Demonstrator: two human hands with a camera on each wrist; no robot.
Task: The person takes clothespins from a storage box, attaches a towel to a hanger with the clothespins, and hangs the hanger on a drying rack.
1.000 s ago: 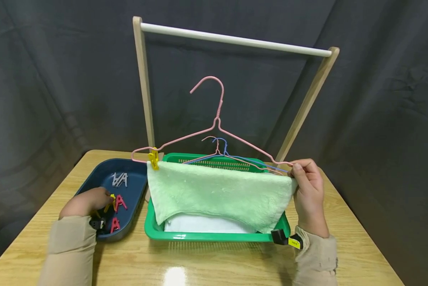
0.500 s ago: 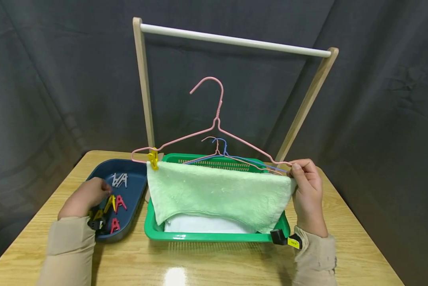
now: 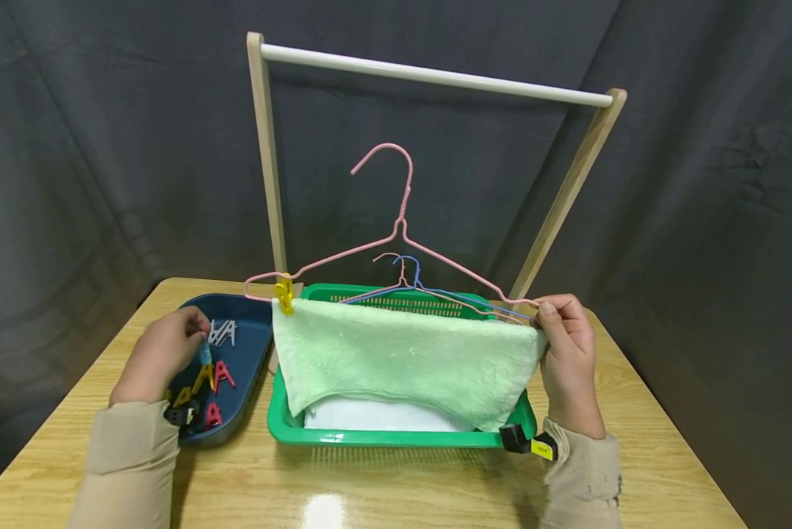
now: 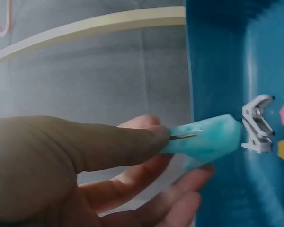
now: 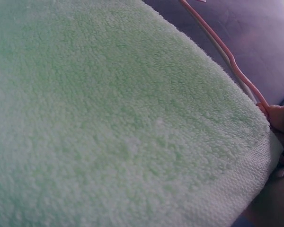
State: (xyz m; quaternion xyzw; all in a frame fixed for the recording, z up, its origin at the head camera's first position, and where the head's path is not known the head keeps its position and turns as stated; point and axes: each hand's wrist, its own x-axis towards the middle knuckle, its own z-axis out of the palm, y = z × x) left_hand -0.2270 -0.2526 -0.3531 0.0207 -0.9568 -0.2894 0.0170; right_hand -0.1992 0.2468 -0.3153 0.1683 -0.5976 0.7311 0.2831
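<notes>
My left hand [image 3: 164, 349] pinches a turquoise clothespin [image 4: 210, 139] between thumb and fingers, over the dark blue bin [image 3: 245, 345]. In the head view most of that clothespin is hidden by the fingers. My right hand [image 3: 571, 364] grips the right corner of a pink wire hanger [image 3: 403, 209] together with the upper right corner of a light green towel [image 3: 409, 360]. A yellow clothespin [image 3: 284, 294] fastens the towel's upper left corner to the hanger. Much of the right wrist view is filled by the towel, with the fingertips at its right edge.
In the bin lie white clothespins [image 3: 222, 333], red clothespins [image 3: 221, 375] and yellow ones. Behind the towel, a green basket [image 3: 396, 438] holds white cloth [image 3: 383, 414] plus pink and blue hangers. A wooden rack with a white bar [image 3: 436, 74] rises behind.
My left hand has moved up and away from the yellow clothespins and now shows a turquoise clothespin in its pinch. The right hand, hanger and towel stay nearly still.
</notes>
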